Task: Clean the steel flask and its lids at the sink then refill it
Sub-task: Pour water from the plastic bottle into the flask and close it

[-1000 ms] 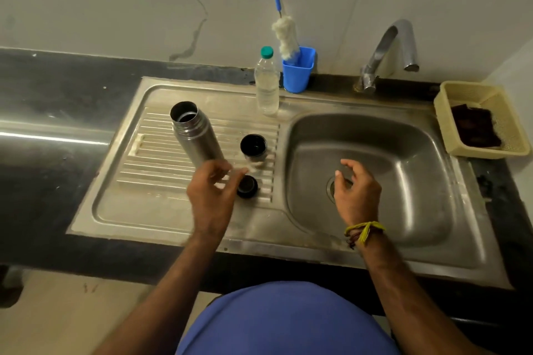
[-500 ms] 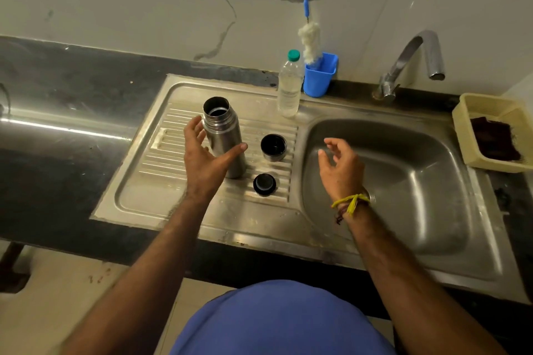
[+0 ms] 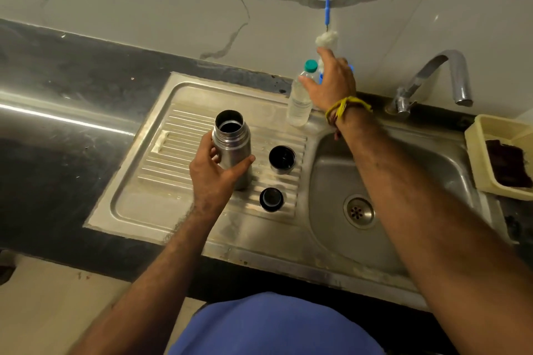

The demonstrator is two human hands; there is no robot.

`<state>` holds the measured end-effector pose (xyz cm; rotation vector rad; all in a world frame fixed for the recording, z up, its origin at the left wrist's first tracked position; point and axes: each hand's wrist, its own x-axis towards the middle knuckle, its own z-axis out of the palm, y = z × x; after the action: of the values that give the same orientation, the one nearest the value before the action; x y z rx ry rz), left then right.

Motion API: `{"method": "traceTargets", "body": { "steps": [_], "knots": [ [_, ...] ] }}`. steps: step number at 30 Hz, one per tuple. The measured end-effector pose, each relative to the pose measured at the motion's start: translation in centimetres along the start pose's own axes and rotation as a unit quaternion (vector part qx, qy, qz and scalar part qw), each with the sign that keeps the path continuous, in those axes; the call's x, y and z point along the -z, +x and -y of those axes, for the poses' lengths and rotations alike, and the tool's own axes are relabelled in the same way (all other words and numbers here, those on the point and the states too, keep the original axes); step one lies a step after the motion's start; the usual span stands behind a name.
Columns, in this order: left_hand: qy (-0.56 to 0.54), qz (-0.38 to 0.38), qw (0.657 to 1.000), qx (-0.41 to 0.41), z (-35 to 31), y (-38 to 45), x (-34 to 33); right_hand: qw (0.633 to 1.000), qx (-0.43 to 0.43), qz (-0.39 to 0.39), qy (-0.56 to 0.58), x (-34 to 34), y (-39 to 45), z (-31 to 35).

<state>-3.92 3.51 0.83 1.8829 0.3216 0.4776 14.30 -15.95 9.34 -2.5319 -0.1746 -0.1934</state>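
From the head view, your left hand (image 3: 215,174) grips the open steel flask (image 3: 232,147), upright on the ribbed drainboard (image 3: 161,164) left of the basin; the cup lid (image 3: 282,159) and the black stopper (image 3: 271,199) sit just right of it. Your right hand (image 3: 331,82) reaches far, fingers spread and relaxed, against the plastic bottle (image 3: 300,101) by the bottle brush (image 3: 326,37); it grips nothing.

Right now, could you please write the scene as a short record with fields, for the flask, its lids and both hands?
flask: open steel flask, upright on the ribbed drainboard
lids: steel cup lid and black round stopper, beside the flask
left hand: grips the flask body
right hand: at the white brush in the blue holder, grip unclear
tap: no water visible
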Motion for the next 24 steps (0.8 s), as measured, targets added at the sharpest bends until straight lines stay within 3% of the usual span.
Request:
{"method": "traceTargets", "body": {
  "steps": [4,9,14,20,24],
  "knots": [
    [-0.02,-0.005,0.999,-0.038,-0.1,-0.7,0.5,0.998,0.0,0.047,-0.053,-0.8,2.0,0.5],
    [0.007,-0.023,0.994,-0.108,-0.3,-1.6,1.3,0.997,0.029,-0.028,-0.064,-1.3,0.6,-0.5],
    [0.028,-0.025,0.987,-0.155,-2.0,-2.1,1.1,0.997,-0.01,-0.071,-0.008,-0.9,-1.1,-1.1],
    [-0.011,-0.016,0.995,-0.098,-2.1,-2.2,1.5,0.984,-0.016,-0.17,0.05,2.2,-5.9,-1.5],
    [-0.042,-0.013,0.999,0.005,-0.2,-2.3,1.9,0.986,-0.016,-0.14,0.086,5.0,-11.1,-1.7]
  ]
}}
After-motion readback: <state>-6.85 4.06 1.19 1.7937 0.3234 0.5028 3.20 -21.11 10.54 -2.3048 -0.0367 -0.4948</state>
